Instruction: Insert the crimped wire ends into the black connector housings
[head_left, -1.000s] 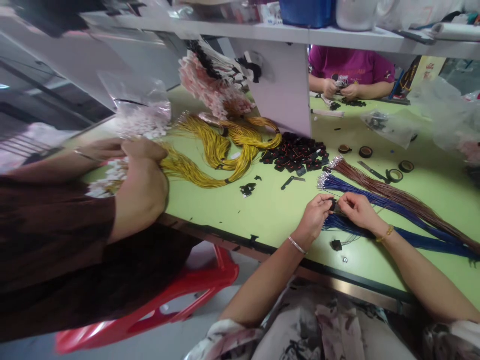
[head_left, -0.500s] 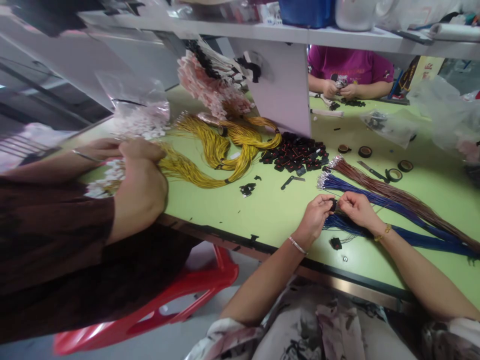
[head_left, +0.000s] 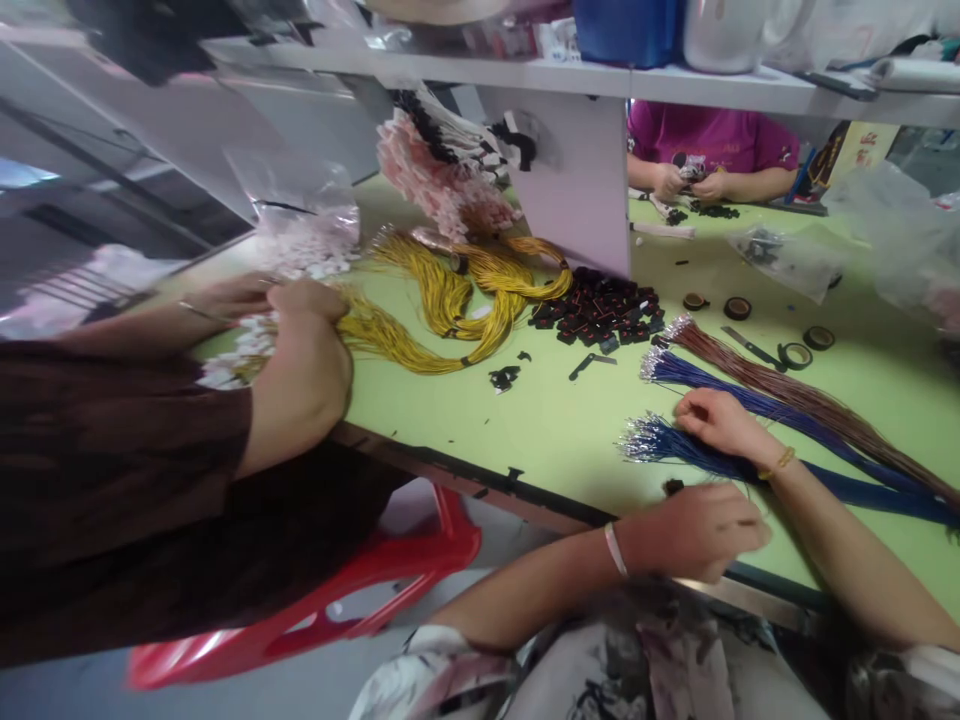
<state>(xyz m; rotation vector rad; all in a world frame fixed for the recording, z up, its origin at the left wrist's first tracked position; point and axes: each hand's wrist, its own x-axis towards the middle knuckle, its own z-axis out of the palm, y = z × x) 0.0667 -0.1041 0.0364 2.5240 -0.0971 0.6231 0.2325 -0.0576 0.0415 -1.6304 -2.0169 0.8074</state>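
My left hand (head_left: 697, 530), with a white band at the wrist, is curled over the front edge of the table, slightly blurred. Whatever its fingers hold is hidden. Just behind it lies a small black housing (head_left: 673, 487), partly covered by the hand. My right hand (head_left: 724, 420), with a yellow bracelet, hovers at the bundles of wire, its fingers curled together; I cannot make out anything in them. Beneath and beside it lie a dark blue wire bundle (head_left: 652, 440) with silvery tips, a second blue bundle (head_left: 697, 378) and a brown bundle (head_left: 739, 364).
Black housings (head_left: 596, 305) lie piled at the table's middle, with yellow wire bundles (head_left: 420, 350) to their left. Rolls of tape (head_left: 795, 355) and a blade (head_left: 750, 345) lie at right. A co-worker's hands (head_left: 300, 310) are at left; another person (head_left: 712, 150) sits opposite. A red stool (head_left: 442, 540) stands below.
My hands have parted: the left, which held a black housing, has moved down and right to the table edge. The right stays near the blue wires, whose silvery tips now show.
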